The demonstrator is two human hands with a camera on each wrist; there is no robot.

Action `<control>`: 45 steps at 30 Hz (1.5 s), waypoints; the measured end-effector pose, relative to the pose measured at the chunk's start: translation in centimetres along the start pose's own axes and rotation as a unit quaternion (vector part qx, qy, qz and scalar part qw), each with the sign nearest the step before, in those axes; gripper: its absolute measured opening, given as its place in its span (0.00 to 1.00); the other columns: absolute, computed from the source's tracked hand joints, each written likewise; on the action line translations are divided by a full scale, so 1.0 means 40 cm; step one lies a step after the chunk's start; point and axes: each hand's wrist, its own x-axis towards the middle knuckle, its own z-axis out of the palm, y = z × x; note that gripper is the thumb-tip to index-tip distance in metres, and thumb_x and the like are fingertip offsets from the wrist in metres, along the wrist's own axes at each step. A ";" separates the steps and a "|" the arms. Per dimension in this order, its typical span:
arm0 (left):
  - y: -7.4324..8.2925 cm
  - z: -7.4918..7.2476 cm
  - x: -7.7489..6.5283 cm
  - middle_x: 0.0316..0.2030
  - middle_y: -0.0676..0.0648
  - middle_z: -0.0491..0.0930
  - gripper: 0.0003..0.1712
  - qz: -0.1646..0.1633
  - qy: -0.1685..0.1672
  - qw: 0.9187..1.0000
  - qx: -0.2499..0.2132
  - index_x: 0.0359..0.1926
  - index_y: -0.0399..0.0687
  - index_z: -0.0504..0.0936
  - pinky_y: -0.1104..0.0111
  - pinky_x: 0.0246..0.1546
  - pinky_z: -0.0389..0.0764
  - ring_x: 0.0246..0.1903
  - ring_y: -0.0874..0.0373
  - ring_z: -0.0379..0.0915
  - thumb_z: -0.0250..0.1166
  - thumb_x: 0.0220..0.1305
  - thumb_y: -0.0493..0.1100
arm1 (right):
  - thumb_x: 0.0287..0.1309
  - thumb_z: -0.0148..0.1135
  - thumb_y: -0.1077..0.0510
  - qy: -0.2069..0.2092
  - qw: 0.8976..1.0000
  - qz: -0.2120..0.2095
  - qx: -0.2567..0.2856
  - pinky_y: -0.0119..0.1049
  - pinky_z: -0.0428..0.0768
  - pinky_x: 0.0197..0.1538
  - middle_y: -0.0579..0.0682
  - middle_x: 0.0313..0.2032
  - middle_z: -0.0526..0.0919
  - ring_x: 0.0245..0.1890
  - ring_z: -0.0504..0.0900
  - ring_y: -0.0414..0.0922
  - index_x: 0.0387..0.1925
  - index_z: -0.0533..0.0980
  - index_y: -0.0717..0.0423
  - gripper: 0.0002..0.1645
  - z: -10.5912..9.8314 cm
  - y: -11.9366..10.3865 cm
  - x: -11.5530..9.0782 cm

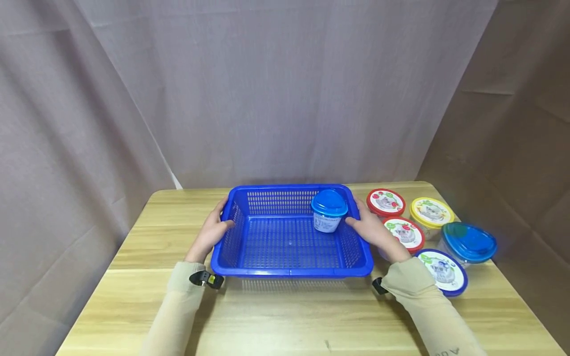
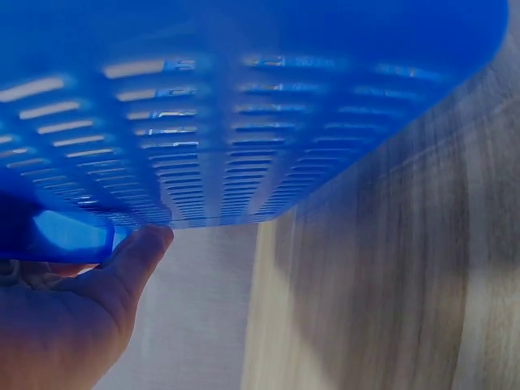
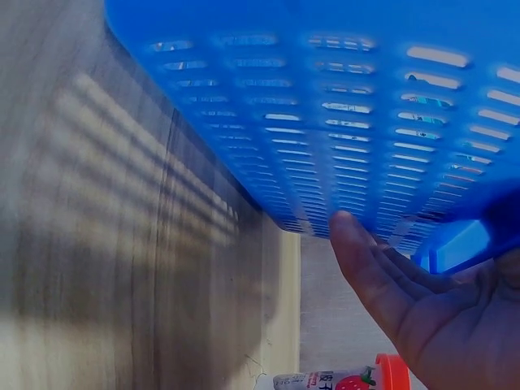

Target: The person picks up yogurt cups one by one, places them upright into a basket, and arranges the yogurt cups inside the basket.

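A blue plastic basket (image 1: 291, 272) with slotted walls is held between both hands, its underside apparently raised off the table. Inside its far right corner stands a white tub with a blue lid (image 1: 329, 203). My left hand (image 1: 211, 235) grips the left end, thumb over the rim. At the opposite end my right hand (image 1: 373, 230) grips the rim in the same way. Each wrist view shows the slotted basket wall (image 2: 211, 179) from outside and below; fingers are partly hidden there.
On the right of the wooden table (image 1: 133, 296) stand several lidded tubs: two red-lidded tubs (image 1: 386, 202), a yellow-lidded tub (image 1: 432, 212), a blue-lidded tub (image 1: 469, 242) and a blue-rimmed tub (image 1: 443, 271). They are close to the right forearm. A grey curtain (image 1: 289, 99) hangs behind.
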 end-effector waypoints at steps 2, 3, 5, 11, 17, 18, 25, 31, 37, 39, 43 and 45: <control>-0.002 0.001 -0.004 0.69 0.27 0.62 0.51 -0.003 0.002 1.000 -0.004 0.80 0.42 0.48 0.45 0.61 0.69 0.61 0.36 0.65 0.58 0.56 0.29 | 0.73 0.50 0.52 -0.002 1.000 -0.004 -0.001 0.71 0.59 0.65 0.69 0.76 0.49 0.72 0.53 0.71 0.80 0.35 0.56 0.48 0.003 0.001 0.000; -0.002 0.001 -0.006 0.69 0.27 0.62 0.51 -0.005 0.001 1.000 -0.007 0.80 0.42 0.48 0.46 0.59 0.70 0.60 0.36 0.66 0.58 0.55 0.28 | 0.73 0.50 0.53 -0.001 1.000 -0.008 -0.004 0.71 0.60 0.65 0.70 0.76 0.49 0.72 0.54 0.71 0.80 0.35 0.58 0.48 0.004 0.002 0.001; -0.002 0.001 -0.008 0.69 0.27 0.62 0.51 -0.004 0.002 1.000 -0.011 0.80 0.41 0.49 0.48 0.58 0.71 0.60 0.37 0.66 0.58 0.55 0.28 | 0.73 0.50 0.53 0.001 1.000 -0.017 -0.014 0.70 0.62 0.64 0.71 0.75 0.51 0.71 0.56 0.72 0.80 0.36 0.60 0.47 0.003 0.001 0.001; 0.062 -0.002 -0.041 0.70 0.25 0.60 0.50 -0.007 -0.015 1.000 -0.011 0.79 0.35 0.46 0.47 0.60 0.70 0.61 0.35 0.64 0.56 0.56 0.26 | 0.71 0.52 0.53 0.015 0.996 -0.061 -0.070 0.68 0.67 0.62 0.77 0.71 0.56 0.66 0.64 0.73 0.78 0.40 0.69 0.47 -0.007 -0.007 0.004; 0.093 -0.002 -0.058 0.70 0.24 0.58 0.49 -0.015 -0.017 1.000 -0.007 0.78 0.33 0.46 0.47 0.60 0.70 0.62 0.34 0.63 0.54 0.57 0.25 | 0.72 0.53 0.52 0.015 0.995 -0.064 -0.081 0.67 0.69 0.60 0.78 0.69 0.59 0.65 0.66 0.73 0.77 0.42 0.70 0.47 -0.012 -0.009 0.005; 0.084 -0.002 -0.051 0.70 0.24 0.58 0.49 -0.016 -0.016 1.000 -0.009 0.78 0.34 0.46 0.46 0.60 0.70 0.62 0.34 0.63 0.54 0.57 0.25 | 0.72 0.53 0.51 0.015 0.994 -0.065 -0.082 0.67 0.69 0.60 0.78 0.69 0.59 0.65 0.66 0.73 0.77 0.42 0.70 0.47 -0.013 -0.010 0.006; 0.005 -0.002 -0.009 0.71 0.27 0.59 0.52 -0.010 -0.009 1.000 -0.020 0.80 0.40 0.44 0.49 0.58 0.72 0.62 0.36 0.64 0.56 0.56 0.26 | 0.71 0.55 0.53 0.019 0.991 -0.088 -0.097 0.66 0.72 0.58 0.78 0.65 0.65 0.62 0.70 0.72 0.76 0.44 0.72 0.47 -0.022 -0.015 0.007; -0.013 0.002 0.001 0.69 0.27 0.62 0.52 0.005 0.000 1.000 -0.011 0.79 0.39 0.47 0.49 0.57 0.74 0.60 0.37 0.66 0.56 0.53 0.27 | 0.70 0.57 0.54 0.022 0.990 -0.088 -0.107 0.65 0.74 0.57 0.78 0.63 0.69 0.59 0.74 0.71 0.75 0.48 0.74 0.46 -0.030 -0.028 0.000; -0.010 0.004 0.006 0.68 0.26 0.63 0.52 0.009 0.008 1.000 0.007 0.79 0.37 0.48 0.48 0.57 0.74 0.59 0.37 0.67 0.57 0.51 0.28 | 0.70 0.57 0.53 0.024 0.990 -0.073 -0.116 0.62 0.77 0.55 0.77 0.59 0.73 0.57 0.76 0.69 0.74 0.50 0.75 0.45 -0.042 -0.038 -0.007; -0.007 0.003 0.007 0.69 0.26 0.62 0.52 0.008 0.004 1.000 0.003 0.79 0.38 0.48 0.47 0.59 0.72 0.60 0.37 0.66 0.57 0.52 0.28 | 0.70 0.56 0.52 0.024 0.990 -0.068 -0.119 0.62 0.77 0.54 0.77 0.58 0.74 0.57 0.77 0.70 0.74 0.50 0.76 0.45 -0.048 -0.039 -0.008; -0.003 0.002 0.008 0.69 0.27 0.63 0.52 0.009 -0.001 1.000 -0.003 0.79 0.39 0.48 0.47 0.60 0.71 0.61 0.36 0.66 0.57 0.53 0.27 | 0.71 0.55 0.51 0.026 0.991 -0.063 -0.118 0.62 0.77 0.55 0.77 0.59 0.73 0.57 0.76 0.70 0.74 0.50 0.75 0.45 -0.058 -0.042 -0.012; -0.003 0.002 0.009 0.69 0.27 0.62 0.52 0.007 -0.003 1.000 -0.002 0.79 0.38 0.48 0.48 0.60 0.71 0.61 0.37 0.66 0.57 0.54 0.27 | 0.71 0.55 0.51 0.028 0.991 -0.061 -0.117 0.62 0.77 0.55 0.76 0.60 0.73 0.57 0.76 0.70 0.74 0.50 0.74 0.44 -0.062 -0.043 -0.014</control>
